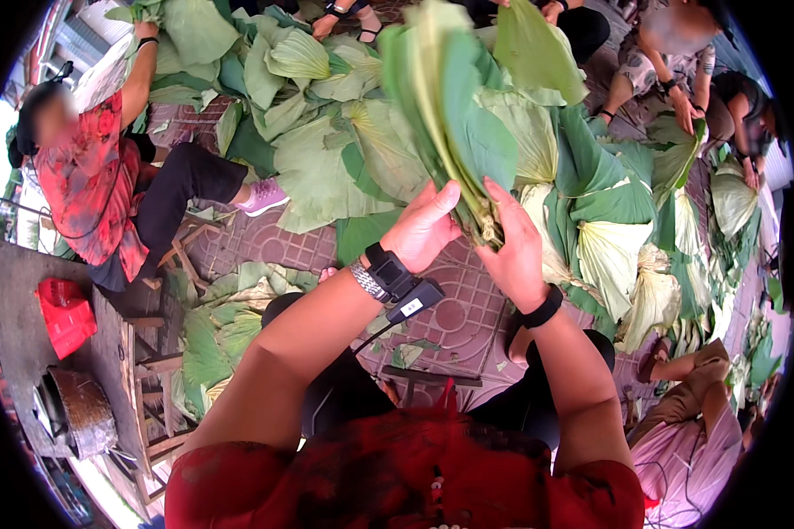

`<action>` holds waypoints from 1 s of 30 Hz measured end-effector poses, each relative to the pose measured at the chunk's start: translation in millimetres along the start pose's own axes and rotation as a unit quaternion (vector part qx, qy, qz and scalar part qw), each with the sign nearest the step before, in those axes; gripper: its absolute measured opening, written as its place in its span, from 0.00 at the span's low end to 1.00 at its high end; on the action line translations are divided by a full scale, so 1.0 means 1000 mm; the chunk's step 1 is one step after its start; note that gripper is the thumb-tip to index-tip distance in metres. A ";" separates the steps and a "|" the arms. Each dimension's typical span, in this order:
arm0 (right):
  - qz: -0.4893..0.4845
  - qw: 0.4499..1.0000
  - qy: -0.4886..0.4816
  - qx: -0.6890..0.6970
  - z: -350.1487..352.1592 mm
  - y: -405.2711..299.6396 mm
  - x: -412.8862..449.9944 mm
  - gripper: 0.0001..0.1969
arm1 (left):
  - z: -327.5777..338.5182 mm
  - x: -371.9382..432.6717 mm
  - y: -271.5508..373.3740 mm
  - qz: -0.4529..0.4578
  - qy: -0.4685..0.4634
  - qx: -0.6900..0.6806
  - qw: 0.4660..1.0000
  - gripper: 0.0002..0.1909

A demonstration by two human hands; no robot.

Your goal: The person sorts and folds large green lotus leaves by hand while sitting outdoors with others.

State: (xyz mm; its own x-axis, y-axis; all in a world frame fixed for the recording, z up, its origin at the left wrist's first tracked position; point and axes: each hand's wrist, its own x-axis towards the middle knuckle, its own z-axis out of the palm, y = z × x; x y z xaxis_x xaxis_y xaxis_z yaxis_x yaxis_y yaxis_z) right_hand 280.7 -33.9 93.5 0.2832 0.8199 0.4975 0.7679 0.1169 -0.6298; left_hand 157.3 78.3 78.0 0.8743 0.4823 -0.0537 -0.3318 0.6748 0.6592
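Observation:
A bundle of folded lotus leaves (pixel 446 112) is held up in front of me, its stem ends pointing down toward my body and its upper part blurred. My left hand (pixel 430 221) supports the lower left side of the bundle, thumb raised along it. Around the right side near the stem ends, my right hand (pixel 513 241) has its fingers closed on the bundle. Behind it, a wide heap of large green and pale lotus leaves (pixel 324 165) covers the ground. More bundled leaves (pixel 612 258) lie to the right. Smaller loose leaves (pixel 221 344) lie to the left of my knees.
A person in a red patterned shirt (pixel 86 192) sits at the left, with a wooden table (pixel 13 317) nearby bearing a red bag (pixel 66 317). Other people handle leaves at the top and right. A person in pink (pixel 688 456) is at the lower right. Patterned paving (pixel 456 297) shows below.

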 end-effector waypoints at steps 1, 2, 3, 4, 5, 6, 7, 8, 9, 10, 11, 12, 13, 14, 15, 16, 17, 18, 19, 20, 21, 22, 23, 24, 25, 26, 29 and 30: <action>-0.005 1.000 -0.006 0.010 0.004 -0.001 0.002 0.37 | -0.005 -0.002 0.000 0.006 0.010 0.003 1.000 0.28; -0.016 0.999 -0.039 -0.014 0.004 0.000 0.003 0.38 | -0.008 -0.003 -0.002 -0.008 0.028 -0.026 0.999 0.27; -0.028 0.996 -0.072 -0.038 0.003 0.001 0.004 0.40 | -0.013 -0.003 -0.002 -0.021 0.045 -0.055 0.997 0.26; -0.033 0.994 -0.095 -0.045 0.002 0.000 0.005 0.40 | -0.019 -0.004 -0.002 -0.056 0.048 -0.089 0.993 0.25; -0.041 0.994 -0.097 -0.035 0.004 0.000 0.006 0.40 | -0.019 -0.005 0.000 -0.047 0.055 -0.084 0.994 0.25; -0.049 0.993 -0.100 -0.044 0.006 0.001 0.005 0.41 | -0.016 -0.006 -0.001 -0.052 0.087 -0.089 0.991 0.25; -0.056 0.992 -0.103 -0.052 0.008 0.001 0.004 0.41 | -0.014 -0.006 -0.004 -0.058 0.120 -0.095 0.987 0.25; -0.051 0.991 -0.109 -0.059 0.008 -0.001 0.003 0.42 | -0.016 -0.005 -0.006 -0.064 0.140 -0.101 0.983 0.24; -0.053 0.990 -0.108 -0.070 0.009 -0.001 0.002 0.42 | -0.015 -0.004 -0.008 -0.075 0.147 -0.101 0.981 0.22; -0.049 0.991 -0.107 -0.067 0.010 -0.001 0.001 0.42 | -0.016 -0.003 -0.010 -0.077 0.151 -0.093 0.981 0.21; -0.046 0.991 -0.106 -0.067 0.010 -0.002 0.002 0.42 | -0.016 -0.003 -0.010 -0.078 0.152 -0.086 0.982 0.20; -0.051 0.991 -0.104 -0.069 0.011 -0.001 0.002 0.41 | -0.017 -0.002 -0.012 -0.079 0.148 -0.098 0.981 0.19; -0.059 0.991 -0.104 -0.064 0.013 -0.001 0.001 0.41 | -0.018 -0.001 -0.012 -0.080 0.144 -0.110 0.980 0.18; -0.058 0.991 -0.102 -0.063 0.013 0.001 0.000 0.41 | -0.018 0.000 -0.012 -0.080 0.153 -0.119 0.978 0.18; -0.055 0.991 -0.100 -0.063 0.015 0.000 -0.001 0.40 | -0.016 -0.002 -0.011 -0.080 0.164 -0.127 0.975 0.16; -0.048 0.992 -0.106 -0.055 0.015 -0.003 -0.001 0.39 | -0.019 -0.001 -0.012 -0.070 0.176 -0.125 0.974 0.14; -0.055 0.992 -0.106 -0.052 0.015 -0.005 -0.001 0.39 | -0.020 0.000 -0.014 -0.060 0.186 -0.125 0.973 0.13; -0.052 0.990 -0.114 -0.060 0.016 -0.006 -0.001 0.39 | -0.023 -0.001 -0.014 -0.054 0.187 -0.122 0.973 0.13; -0.049 0.989 -0.122 -0.069 0.017 -0.007 -0.001 0.39 | -0.026 -0.002 -0.014 -0.053 0.193 -0.121 0.972 0.12; -0.050 0.989 -0.124 -0.069 0.017 -0.008 -0.001 0.39 | -0.026 -0.001 -0.014 -0.055 0.197 -0.121 0.971 0.12; -0.053 0.989 -0.122 -0.069 0.017 -0.009 -0.001 0.39 | -0.026 -0.001 -0.014 -0.052 0.196 -0.120 0.972 0.12; -0.043 0.989 -0.122 -0.070 0.017 -0.011 -0.001 0.39 | -0.026 0.000 -0.014 -0.054 0.204 -0.114 0.971 0.12; -0.030 0.989 -0.123 -0.072 0.016 -0.012 -0.001 0.39 | -0.025 0.000 -0.014 -0.058 0.212 -0.109 0.970 0.12; -0.031 0.989 -0.121 -0.072 0.017 -0.012 -0.002 0.39 | -0.025 0.000 -0.015 -0.054 0.215 -0.094 0.971 0.12; -0.032 0.991 -0.112 -0.073 0.019 -0.011 -0.003 0.41 | -0.025 0.000 -0.015 -0.053 0.214 -0.093 0.971 0.12; -0.033 0.991 -0.105 -0.073 0.019 -0.011 -0.003 0.42 | -0.024 0.000 -0.015 -0.053 0.216 -0.077 0.972 0.13; -0.009 0.989 -0.106 -0.098 0.019 -0.013 -0.005 0.45 | -0.022 -0.001 -0.015 -0.055 0.225 -0.057 0.971 0.14; -0.009 0.989 -0.107 -0.098 0.019 -0.011 -0.006 0.45 | -0.021 -0.002 -0.016 -0.057 0.233 -0.052 0.969 0.14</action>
State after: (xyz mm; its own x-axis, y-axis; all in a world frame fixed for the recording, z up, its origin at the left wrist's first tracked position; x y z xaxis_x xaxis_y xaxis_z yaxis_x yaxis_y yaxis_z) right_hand 259.1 -29.6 86.2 0.1563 0.9208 0.3573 0.8748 0.0389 -0.4828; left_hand 153.2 78.7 51.7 0.6611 0.5846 -0.4702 -0.2979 0.7798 0.5506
